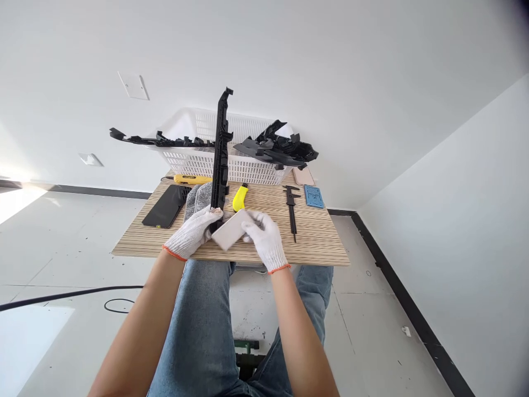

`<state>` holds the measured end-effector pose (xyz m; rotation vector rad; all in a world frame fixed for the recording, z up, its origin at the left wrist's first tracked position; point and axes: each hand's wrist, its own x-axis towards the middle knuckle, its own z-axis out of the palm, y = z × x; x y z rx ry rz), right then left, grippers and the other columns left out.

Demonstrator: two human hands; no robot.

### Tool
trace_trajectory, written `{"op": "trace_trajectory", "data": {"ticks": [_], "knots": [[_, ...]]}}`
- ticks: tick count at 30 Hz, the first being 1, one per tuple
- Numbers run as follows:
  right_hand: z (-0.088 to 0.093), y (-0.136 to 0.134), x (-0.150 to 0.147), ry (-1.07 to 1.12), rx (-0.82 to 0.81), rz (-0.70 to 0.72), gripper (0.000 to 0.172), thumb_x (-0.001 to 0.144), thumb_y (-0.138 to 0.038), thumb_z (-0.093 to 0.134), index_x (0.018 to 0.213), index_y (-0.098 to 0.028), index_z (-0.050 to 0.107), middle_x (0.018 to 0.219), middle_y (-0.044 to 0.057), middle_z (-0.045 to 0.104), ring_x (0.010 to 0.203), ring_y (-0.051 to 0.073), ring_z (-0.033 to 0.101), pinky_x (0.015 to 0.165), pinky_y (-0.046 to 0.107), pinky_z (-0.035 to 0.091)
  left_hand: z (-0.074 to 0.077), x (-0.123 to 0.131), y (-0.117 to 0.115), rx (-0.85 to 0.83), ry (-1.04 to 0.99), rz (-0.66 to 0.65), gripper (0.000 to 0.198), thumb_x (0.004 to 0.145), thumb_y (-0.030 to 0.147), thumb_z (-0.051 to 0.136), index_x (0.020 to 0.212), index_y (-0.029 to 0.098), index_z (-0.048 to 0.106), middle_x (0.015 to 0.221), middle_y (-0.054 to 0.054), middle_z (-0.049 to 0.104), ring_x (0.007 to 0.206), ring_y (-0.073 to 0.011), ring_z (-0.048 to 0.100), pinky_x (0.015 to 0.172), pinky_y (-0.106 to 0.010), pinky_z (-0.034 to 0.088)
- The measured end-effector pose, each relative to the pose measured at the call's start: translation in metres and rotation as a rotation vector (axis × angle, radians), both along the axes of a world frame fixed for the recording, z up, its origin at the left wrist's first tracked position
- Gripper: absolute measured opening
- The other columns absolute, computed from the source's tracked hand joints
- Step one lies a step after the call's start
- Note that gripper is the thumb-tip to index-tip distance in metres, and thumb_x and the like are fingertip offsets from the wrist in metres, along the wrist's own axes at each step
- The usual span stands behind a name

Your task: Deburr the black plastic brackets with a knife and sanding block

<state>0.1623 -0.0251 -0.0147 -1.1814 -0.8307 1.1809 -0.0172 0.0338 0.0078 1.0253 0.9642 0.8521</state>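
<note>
At frame centre, the left hand grips the black plastic trim strip near its lower end, and the right-hand fingers pinch a pale rectangular pad beside it, apparently for surface finishing, which next calls for steady support.

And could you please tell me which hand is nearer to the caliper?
The right hand: it holds a pale pad just left of the caliper; the left hand, gripping the black strip, is farther left.

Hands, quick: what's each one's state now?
Left hand: closed, holding the long black part.
Right hand: closed, holding the pale flat block.
</note>
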Motion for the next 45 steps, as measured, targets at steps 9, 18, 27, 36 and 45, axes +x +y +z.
{"op": "trace_trajectory", "data": {"ticks": [9,18,27,36,45], "knots": [[0.001,0.002,-0.002,0.055,-0.002,-0.119,0.036,0.073,-0.031,0.075,0.105,-0.019,0.065,0.096,0.004,0.07,0.074,0.014,0.065,0.055,0.024,0.058,-0.002,0.0,0.0,0.021,-0.031,-0.011,0.029,0.074,0.04,0.081,0.076,0.021,0.059,0.069,0.003,0.05,0.056,-0.0088,0.042,0.045,-0.02,0.035],[0.0,0.001,-0.002,0.016,0.01,-0.06,0.038,0.076,-0.032,0.074,0.109,-0.022,0.058,0.097,0.002,0.064,0.074,0.014,0.064,0.052,0.024,0.058,-0.002,0.001,0.0,0.023,-0.046,-0.021,0.031,0.072,0.043,0.083,0.076,0.021,0.061,0.072,0.002,0.053,0.06,-0.0101,0.046,0.05,-0.021,0.04],[0.0,-0.002,-0.002,-0.005,0.042,-0.064,0.045,0.078,-0.033,0.071,0.12,-0.025,0.057,0.103,0.002,0.063,0.075,0.014,0.064,0.056,0.025,0.06,-0.003,0.0,0.0,0.021,-0.014,0.005,0.027,0.075,0.04,0.079,0.076,0.022,0.059,0.07,0.002,0.051,0.059,-0.0107,0.045,0.047,-0.021,0.035],[0.0,-0.001,0.003,0.045,-0.034,-0.05,0.027,0.071,-0.041,0.067,0.09,-0.022,0.06,0.082,-0.003,0.063,0.055,0.009,0.054,0.041,0.018,0.046,-0.006,0.0,0.002,0.02,-0.064,-0.024,0.026,0.074,0.039,0.081,0.081,0.022,0.063,0.075,0.0,0.058,0.063,-0.0116,0.051,0.049,-0.021,0.04],[-0.001,-0.004,0.004,0.186,0.029,0.134,0.056,0.059,-0.025,0.084,0.11,-0.022,0.064,0.095,0.001,0.067,0.078,0.016,0.065,0.066,0.03,0.057,0.003,0.002,0.0,0.01,-0.053,0.004,0.027,0.073,0.041,0.078,0.077,0.022,0.059,0.072,-0.001,0.058,0.064,-0.0134,0.052,0.049,-0.022,0.04]]}}
